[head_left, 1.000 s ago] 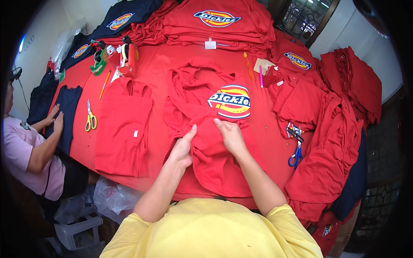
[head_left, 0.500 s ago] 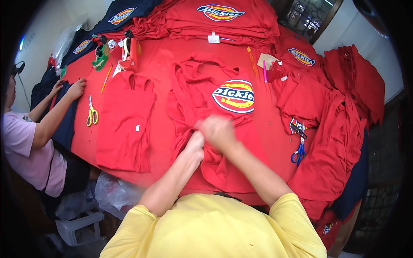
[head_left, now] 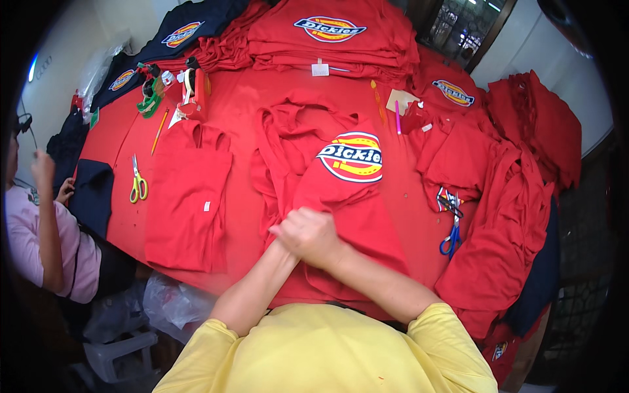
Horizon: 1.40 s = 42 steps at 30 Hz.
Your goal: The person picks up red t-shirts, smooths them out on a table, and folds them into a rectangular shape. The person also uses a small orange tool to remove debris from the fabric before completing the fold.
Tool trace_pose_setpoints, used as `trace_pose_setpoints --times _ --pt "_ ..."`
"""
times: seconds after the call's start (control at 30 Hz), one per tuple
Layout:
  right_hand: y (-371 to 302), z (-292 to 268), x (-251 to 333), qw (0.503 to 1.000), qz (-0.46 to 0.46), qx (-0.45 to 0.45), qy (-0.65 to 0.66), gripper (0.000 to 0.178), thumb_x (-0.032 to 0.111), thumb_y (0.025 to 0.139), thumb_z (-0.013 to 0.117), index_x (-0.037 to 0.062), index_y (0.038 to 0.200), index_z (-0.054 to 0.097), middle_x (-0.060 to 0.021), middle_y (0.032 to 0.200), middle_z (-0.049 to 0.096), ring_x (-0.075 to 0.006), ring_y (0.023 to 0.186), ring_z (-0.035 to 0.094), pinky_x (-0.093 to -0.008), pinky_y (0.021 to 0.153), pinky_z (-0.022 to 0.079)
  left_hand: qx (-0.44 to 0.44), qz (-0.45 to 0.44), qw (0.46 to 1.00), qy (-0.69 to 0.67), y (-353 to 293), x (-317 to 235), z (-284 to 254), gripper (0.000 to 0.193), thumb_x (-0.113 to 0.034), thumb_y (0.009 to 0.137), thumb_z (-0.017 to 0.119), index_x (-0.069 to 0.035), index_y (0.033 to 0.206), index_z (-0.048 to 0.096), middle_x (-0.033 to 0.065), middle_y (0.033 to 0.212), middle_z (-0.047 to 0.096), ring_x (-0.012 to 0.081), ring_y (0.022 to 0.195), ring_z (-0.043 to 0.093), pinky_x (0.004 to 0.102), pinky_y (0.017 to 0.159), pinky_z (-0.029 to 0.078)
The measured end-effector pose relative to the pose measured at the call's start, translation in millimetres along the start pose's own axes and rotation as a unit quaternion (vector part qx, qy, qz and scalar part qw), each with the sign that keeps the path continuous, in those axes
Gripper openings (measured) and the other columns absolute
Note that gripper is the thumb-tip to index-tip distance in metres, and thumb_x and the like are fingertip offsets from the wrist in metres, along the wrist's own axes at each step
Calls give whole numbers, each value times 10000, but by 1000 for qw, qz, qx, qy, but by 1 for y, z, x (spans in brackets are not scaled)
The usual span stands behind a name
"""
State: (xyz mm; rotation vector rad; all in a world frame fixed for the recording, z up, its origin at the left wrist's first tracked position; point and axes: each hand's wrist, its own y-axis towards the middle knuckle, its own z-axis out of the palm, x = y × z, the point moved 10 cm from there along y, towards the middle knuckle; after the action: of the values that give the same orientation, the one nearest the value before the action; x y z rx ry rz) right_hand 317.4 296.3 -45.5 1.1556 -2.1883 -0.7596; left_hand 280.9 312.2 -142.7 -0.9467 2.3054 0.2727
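Note:
A red shirt [head_left: 341, 216] with an oval yellow, red and blue logo lies rumpled on the red-covered table [head_left: 242, 216] right in front of me. My two hands meet over its lower part. My right hand [head_left: 314, 237] lies on top, closed on a bunch of the red cloth. My left hand [head_left: 278, 233] is tucked under it and mostly hidden, its fingers curled into the same fold. Both forearms come up from my yellow sleeves.
A folded red garment [head_left: 187, 196] lies to the left, yellow-handled scissors [head_left: 137, 187] beyond it. Blue-handled scissors [head_left: 452, 239] rest on red shirts at right [head_left: 517, 216]. Stacked red shirts [head_left: 327, 39] and navy shirts [head_left: 183, 29] fill the back. A co-worker in pink [head_left: 39, 242] sits at left.
My hands were apart and flat on the shirt's lower part; they have come together and closed on the cloth. The co-worker's arm has drawn back from the table.

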Motion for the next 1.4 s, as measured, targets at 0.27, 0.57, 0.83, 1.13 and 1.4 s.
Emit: trace_pose_setpoints --times 0.27,0.57,0.83,1.13,1.4 --pt "-75 31 -162 741 488 -51 458 368 313 1039 517 -16 1035 684 -17 1051 688 -77 941 583 -250 889 454 432 -152 607 -649 30 4 21 574 -440 1029 457 -23 1422 420 150 1437 496 264 1282 529 427 1069 452" --pt "-67 20 -136 710 490 -65 501 390 339 1032 530 -18 966 672 37 893 598 -66 856 478 -252 833 419 461 -102 574 -669 23 3 9 638 -502 1016 444 -33 1445 389 154 1456 475 273 1292 520 443 1058 462" --pt "-67 0 -141 798 465 -55 379 419 355 1018 547 -7 827 641 35 737 526 -78 743 452 -272 728 430 456 -101 546 -695 19 5 8 638 -499 1015 447 -31 1445 391 153 1444 489 276 1281 529 442 1048 472" --pt "-79 -51 -159 836 500 -32 225 303 312 976 598 18 1045 619 -14 742 566 -80 666 523 -260 584 426 482 -132 498 -708 20 10 -5 572 -393 999 538 -30 1424 421 141 1416 520 279 1254 551 451 1065 450" --pt "-76 -29 -87 805 468 198 305 371 332 1027 514 8 1167 629 -94 1136 663 -143 923 642 -290 820 514 533 -102 403 -737 9 15 -25 464 -155 947 560 9 1369 461 158 1343 577 282 1220 575 433 1078 437"
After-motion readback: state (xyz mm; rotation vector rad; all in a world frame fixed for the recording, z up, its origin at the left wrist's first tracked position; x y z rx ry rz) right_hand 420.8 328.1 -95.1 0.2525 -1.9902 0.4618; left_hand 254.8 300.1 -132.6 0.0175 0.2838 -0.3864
